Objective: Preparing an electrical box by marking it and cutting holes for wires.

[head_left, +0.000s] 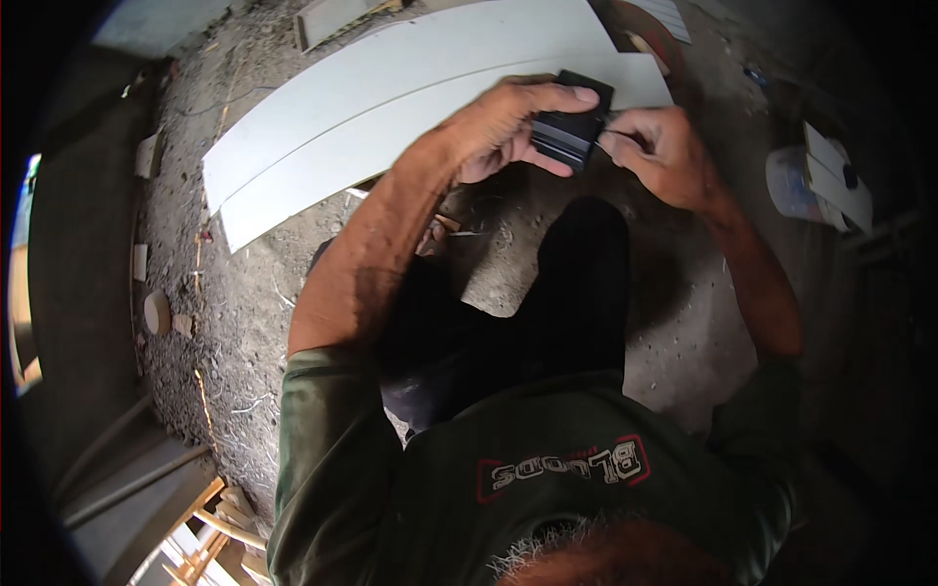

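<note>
One black box (572, 129), over the right end of the white board (332, 166): clamped in the left hand (503, 112), with the right hand (666, 156) pinched at its side, work apparently begun, remaining steps impossible to tell.

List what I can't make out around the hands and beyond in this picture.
Head view: underside of the black box, hidden by the box itself and the left hand.
Head view: whether the right hand pinches something against the box, too small and partly covered by its fingers.
Head view: far end of the framed panel, cut off by the top edge.
Head view: contents of the translucent tub, blurred.
</note>
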A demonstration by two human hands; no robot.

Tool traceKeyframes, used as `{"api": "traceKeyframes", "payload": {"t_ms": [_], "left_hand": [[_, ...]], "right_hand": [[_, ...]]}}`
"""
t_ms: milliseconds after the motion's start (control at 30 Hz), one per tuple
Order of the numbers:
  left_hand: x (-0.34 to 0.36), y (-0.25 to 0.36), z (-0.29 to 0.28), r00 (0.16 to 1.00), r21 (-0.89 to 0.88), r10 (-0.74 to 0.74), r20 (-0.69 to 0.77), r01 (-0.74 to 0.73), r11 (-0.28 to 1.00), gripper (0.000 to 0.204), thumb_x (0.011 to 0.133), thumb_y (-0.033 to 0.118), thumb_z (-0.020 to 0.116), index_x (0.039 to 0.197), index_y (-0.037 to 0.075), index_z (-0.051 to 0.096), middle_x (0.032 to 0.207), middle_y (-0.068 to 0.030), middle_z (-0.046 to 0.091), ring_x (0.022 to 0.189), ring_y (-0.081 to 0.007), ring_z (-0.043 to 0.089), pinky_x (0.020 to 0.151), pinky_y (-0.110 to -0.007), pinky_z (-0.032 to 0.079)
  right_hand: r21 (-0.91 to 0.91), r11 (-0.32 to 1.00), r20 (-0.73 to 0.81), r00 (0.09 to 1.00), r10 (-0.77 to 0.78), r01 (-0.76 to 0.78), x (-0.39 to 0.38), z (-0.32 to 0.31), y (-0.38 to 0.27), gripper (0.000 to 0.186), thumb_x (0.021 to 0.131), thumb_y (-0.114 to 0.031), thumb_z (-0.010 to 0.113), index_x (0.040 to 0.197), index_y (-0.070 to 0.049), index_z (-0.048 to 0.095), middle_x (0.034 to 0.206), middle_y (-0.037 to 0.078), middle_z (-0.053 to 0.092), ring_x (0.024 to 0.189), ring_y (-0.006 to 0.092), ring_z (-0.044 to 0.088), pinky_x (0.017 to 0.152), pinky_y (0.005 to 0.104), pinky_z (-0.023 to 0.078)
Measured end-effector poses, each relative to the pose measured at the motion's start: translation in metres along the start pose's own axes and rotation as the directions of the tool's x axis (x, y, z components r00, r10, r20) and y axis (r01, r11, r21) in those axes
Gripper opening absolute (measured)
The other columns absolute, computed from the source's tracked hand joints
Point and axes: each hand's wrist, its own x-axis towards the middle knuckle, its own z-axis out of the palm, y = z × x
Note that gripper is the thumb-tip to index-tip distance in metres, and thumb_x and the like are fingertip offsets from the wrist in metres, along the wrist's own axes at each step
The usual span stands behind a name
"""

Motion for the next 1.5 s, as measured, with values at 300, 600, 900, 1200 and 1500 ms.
{"api": "traceKeyframes", "payload": {"t_ms": [300,600,900,1200,1500], "left_hand": [[0.010,-0.008,-0.001,0.985,0.041,0.166,0.046,-0.168,0.985,0.055,0.083,0.017,0.075,0.128,-0.003,0.050,0.110,-0.0121,0.063,0.097,-0.0157,0.067,0.089,-0.030,0.059],[0.012,-0.006,-0.004,0.982,0.020,0.177,0.070,-0.179,0.984,0.053,0.083,0.016,0.073,0.128,-0.003,0.052,0.109,-0.0130,0.064,0.099,-0.0179,0.067,0.092,-0.031,0.057],[0.011,0.003,-0.002,0.998,0.002,0.002,-0.070,-0.002,1.000,0.051,0.085,0.033,0.071,0.112,-0.008,0.056,0.098,-0.0167,0.065,0.084,-0.0190,0.070,0.071,-0.031,0.064],[0.011,-0.005,-0.007,0.992,0.087,0.123,0.027,-0.125,0.988,0.073,0.078,0.039,0.080,0.125,-0.010,0.052,0.106,-0.0158,0.064,0.097,-0.0184,0.067,0.087,-0.032,0.058],[0.013,-0.010,-0.002,0.978,0.293,0.207,0.024,-0.205,0.934,0.086,0.059,0.031,0.093,0.126,-0.006,0.054,0.108,-0.0149,0.065,0.107,-0.0237,0.060,0.103,-0.035,0.041]], "right_hand": [[-0.049,0.996,0.029,0.997,0.075,-0.074,0.004,-0.006,0.010,0.021,0.083,-0.014,0.069,0.072,0.003,0.066,0.054,0.005,0.055,0.051,0.0093,0.044,0.050,0.0310,0.036],[-0.160,0.986,-0.002,0.999,0.040,-0.040,0.004,-0.006,-0.002,0.009,0.077,-0.003,0.068,0.070,0.001,0.064,0.060,0.009,0.061,0.054,0.0147,0.056,0.053,0.0318,0.042],[-0.428,0.827,-0.027,0.910,-0.414,0.363,0.002,0.003,-0.005,0.011,0.075,-0.001,0.066,0.068,0.001,0.057,0.060,0.016,0.059,0.054,0.0316,0.059,0.055,0.0377,0.045],[-0.217,0.976,-0.051,0.999,-0.011,-0.001,0.005,-0.002,0.001,0.016,0.081,-0.011,0.066,0.076,0.004,0.067,0.056,0.013,0.055,0.052,0.0161,0.047,0.055,0.0349,0.043],[-0.200,0.980,-0.071,0.997,0.004,-0.018,0.005,0.001,0.004,0.020,0.076,-0.008,0.069,0.066,0.004,0.057,0.056,0.013,0.055,0.052,0.0159,0.050,0.055,0.0355,0.044]]}}
